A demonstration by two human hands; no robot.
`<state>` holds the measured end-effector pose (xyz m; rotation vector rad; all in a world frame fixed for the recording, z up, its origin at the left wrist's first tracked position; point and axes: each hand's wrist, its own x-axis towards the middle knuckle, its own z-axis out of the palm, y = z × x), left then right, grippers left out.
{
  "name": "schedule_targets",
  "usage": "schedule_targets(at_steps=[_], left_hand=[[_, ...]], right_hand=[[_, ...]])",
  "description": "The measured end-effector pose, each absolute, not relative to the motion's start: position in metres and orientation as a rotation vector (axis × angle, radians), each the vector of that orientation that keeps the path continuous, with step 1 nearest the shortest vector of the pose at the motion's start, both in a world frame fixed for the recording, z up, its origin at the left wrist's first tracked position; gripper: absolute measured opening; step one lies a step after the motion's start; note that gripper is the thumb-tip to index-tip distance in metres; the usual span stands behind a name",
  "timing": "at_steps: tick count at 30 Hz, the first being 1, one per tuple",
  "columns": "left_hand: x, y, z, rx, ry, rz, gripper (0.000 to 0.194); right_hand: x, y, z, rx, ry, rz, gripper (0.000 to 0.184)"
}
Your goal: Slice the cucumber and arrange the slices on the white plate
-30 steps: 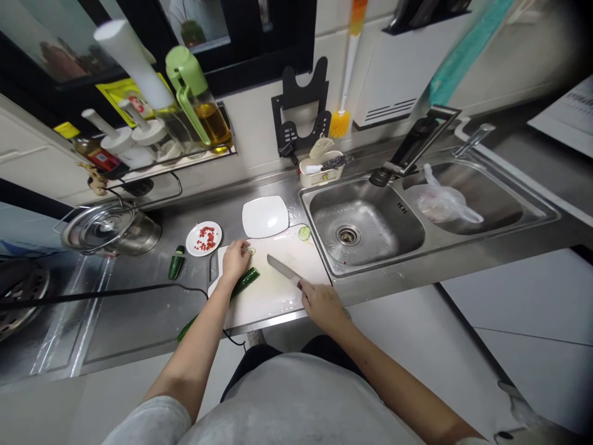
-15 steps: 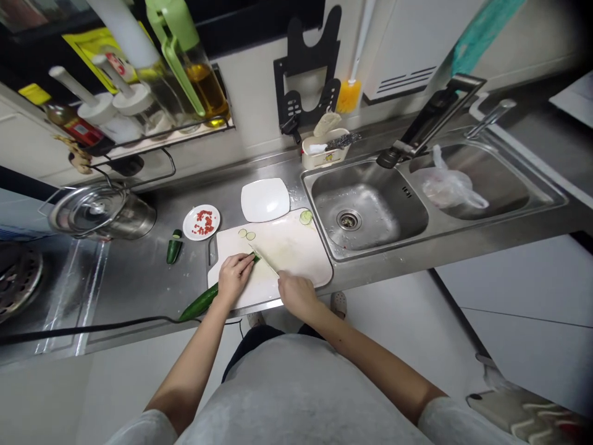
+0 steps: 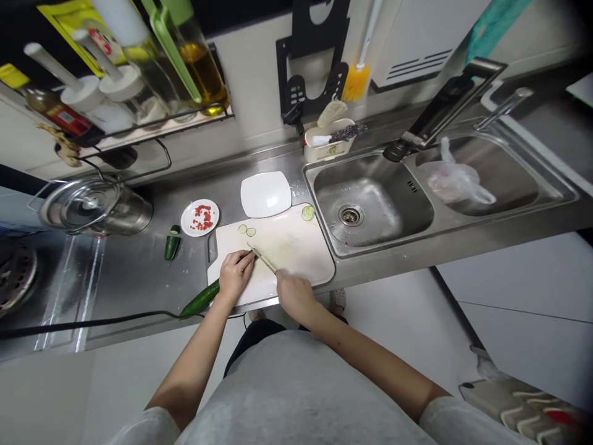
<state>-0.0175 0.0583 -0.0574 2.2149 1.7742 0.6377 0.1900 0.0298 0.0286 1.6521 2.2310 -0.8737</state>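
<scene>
A long green cucumber (image 3: 200, 299) lies slantwise over the left edge of a white cutting board (image 3: 296, 247). My left hand (image 3: 235, 276) is closed over its upper part, fingertips near the cut end. In my right hand (image 3: 295, 295) is the handle of a kitchen knife (image 3: 264, 258), its blade against the cucumber's end beside my left fingertips. Two cucumber slices (image 3: 251, 232) rest on the board above the blade. More slices (image 3: 307, 212) sit at its upper right corner.
Behind the board stands a white square plate (image 3: 265, 195). A round plate (image 3: 186, 224) with chopped red pieces is to its left, near a cucumber piece (image 3: 172, 248). A steel pot (image 3: 134, 210) stands far left; the sink (image 3: 384, 228) adjoins on the right.
The view has shifted slightly. Both hands stay in nearly the same place on the board, and the knife blade has moved only a little at the cucumber's end.
</scene>
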Motion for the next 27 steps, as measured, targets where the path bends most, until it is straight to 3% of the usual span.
schedule_targets(at_steps=[27], left_hand=[[-0.015, 0.06, -0.053, 2.407, 1.722, 0.688, 0.022]], right_hand=[[0.185, 0.05, 0.033, 1.56, 2.235, -1.039, 0.03]])
